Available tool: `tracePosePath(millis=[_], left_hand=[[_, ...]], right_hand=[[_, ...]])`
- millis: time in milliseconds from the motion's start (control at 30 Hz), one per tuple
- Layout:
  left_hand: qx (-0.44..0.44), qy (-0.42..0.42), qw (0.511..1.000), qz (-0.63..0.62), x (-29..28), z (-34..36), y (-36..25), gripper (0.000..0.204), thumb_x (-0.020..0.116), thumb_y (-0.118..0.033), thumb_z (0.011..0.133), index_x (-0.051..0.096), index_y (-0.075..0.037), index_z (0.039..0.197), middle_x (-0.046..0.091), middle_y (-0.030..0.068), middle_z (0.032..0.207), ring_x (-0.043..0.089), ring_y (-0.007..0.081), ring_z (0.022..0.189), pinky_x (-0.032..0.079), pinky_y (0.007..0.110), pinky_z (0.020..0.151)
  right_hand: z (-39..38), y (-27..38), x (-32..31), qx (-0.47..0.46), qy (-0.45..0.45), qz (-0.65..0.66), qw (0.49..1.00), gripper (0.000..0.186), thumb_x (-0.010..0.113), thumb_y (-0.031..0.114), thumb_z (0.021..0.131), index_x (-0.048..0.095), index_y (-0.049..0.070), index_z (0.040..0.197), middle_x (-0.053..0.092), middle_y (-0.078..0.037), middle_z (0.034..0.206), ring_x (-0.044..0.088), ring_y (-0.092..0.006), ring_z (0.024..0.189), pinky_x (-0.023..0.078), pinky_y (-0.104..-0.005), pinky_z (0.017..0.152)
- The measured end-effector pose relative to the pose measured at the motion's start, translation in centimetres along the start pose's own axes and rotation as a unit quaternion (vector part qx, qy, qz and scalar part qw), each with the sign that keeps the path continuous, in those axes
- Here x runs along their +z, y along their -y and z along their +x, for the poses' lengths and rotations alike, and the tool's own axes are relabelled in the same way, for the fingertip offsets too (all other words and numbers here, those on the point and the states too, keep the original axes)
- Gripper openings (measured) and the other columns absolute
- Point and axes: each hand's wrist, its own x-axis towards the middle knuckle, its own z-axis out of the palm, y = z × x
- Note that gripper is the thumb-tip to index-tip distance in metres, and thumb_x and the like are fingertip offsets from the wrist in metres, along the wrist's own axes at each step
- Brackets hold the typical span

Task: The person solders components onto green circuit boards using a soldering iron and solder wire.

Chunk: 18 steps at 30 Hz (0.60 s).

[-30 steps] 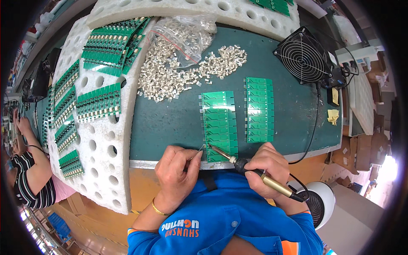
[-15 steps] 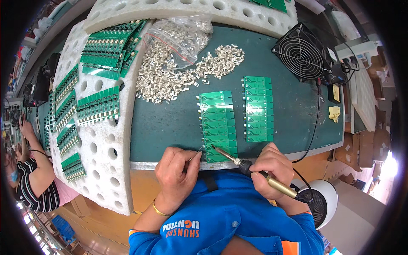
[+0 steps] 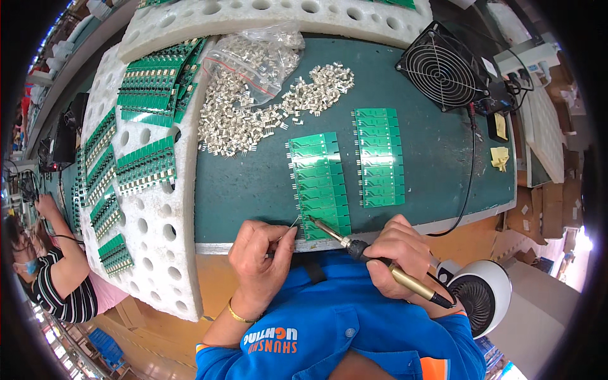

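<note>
A green circuit board panel (image 3: pixel 320 183) lies on the bench with its near end at the front edge. Pins stick out along its left side. My right hand (image 3: pixel 399 256) is closed round a soldering iron (image 3: pixel 405 278) with a gold-coloured handle, its tip on or just over the panel's near left part. Pinched in my left hand (image 3: pixel 263 253) is a thin solder wire (image 3: pixel 295 221), whose end meets the panel's left edge close to the tip. A second panel (image 3: pixel 380 158) lies flat to the right, touched by neither hand.
Small white connectors (image 3: pixel 234 126) lie heaped behind, beside a clear plastic bag (image 3: pixel 259 63) of more. A white foam sheet (image 3: pixel 149 221) on the left bears several finished-looking boards (image 3: pixel 149 168). A black fan (image 3: pixel 440 73) stands at the back right, near a cable. Another person (image 3: pixel 63 272) sits far left.
The whole view has shifted a little, with the bench items sliding slightly left. Both hands keep their grips, and the iron's tip stays at nearly the same part of the panel.
</note>
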Motion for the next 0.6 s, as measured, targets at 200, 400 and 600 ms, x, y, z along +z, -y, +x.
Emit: tracePosePath(millis=[200,400,600], left_hand=[[-0.014,-0.019,1.000,0.020,-0.3,-0.4,0.0,0.017,0.082,0.004,0.074,0.067,-0.004,0.079,0.060,0.0072,0.069,0.058,0.0201,0.060,0.046,0.032,0.053],[-0.005,-0.006,0.999,0.039,-0.7,-0.6,0.3,0.016,0.082,0.002,0.076,0.066,-0.003,0.080,0.059,0.0060,0.071,0.058,0.0163,0.060,0.046,0.029,0.053],[0.017,0.018,0.999,0.038,-0.7,-0.5,0.4,0.015,0.081,0.003,0.079,0.067,-0.002,0.080,0.060,0.0056,0.074,0.059,0.0123,0.060,0.047,0.025,0.051]], right_hand=[[-0.3,0.1,0.4,-0.005,-0.009,0.004,1.000,0.017,0.076,0.010,0.080,0.064,0.003,0.090,0.066,-0.008,0.070,0.058,-0.0244,0.057,0.041,-0.0363,0.060],[-0.5,0.1,0.7,-0.012,-0.017,-0.003,1.000,0.017,0.076,0.012,0.082,0.064,0.004,0.090,0.066,-0.008,0.071,0.058,-0.0241,0.057,0.041,-0.0359,0.060],[-0.6,-0.1,1.2,-0.020,-0.030,-0.013,0.999,0.018,0.077,0.015,0.083,0.064,0.004,0.089,0.066,-0.008,0.069,0.058,-0.0238,0.056,0.040,-0.0353,0.059]])
